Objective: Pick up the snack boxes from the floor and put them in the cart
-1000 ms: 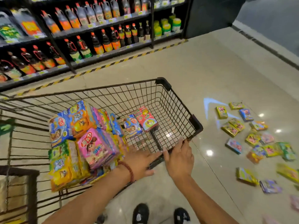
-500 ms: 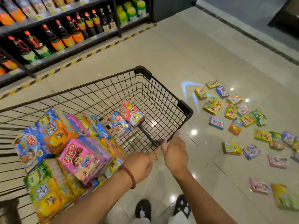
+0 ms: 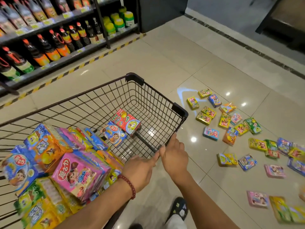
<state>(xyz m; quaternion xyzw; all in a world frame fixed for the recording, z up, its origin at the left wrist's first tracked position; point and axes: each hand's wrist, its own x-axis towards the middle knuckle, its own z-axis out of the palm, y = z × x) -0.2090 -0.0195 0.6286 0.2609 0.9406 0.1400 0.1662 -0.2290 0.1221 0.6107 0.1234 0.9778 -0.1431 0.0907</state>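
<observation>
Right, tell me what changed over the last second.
The view swung right, so more floor boxes show. The left hand, which lay on the cart's near rim, has slid back and its fingers now only reach toward it. The right hand still touches the rim. The cart's load and the scattered boxes are unchanged.

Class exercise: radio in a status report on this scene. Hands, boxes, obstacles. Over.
Both hands on cart rim: left hand and right hand, neither holding a box. Many snack boxes on floor, right of cart. No obstacle seen between. Over.
</observation>
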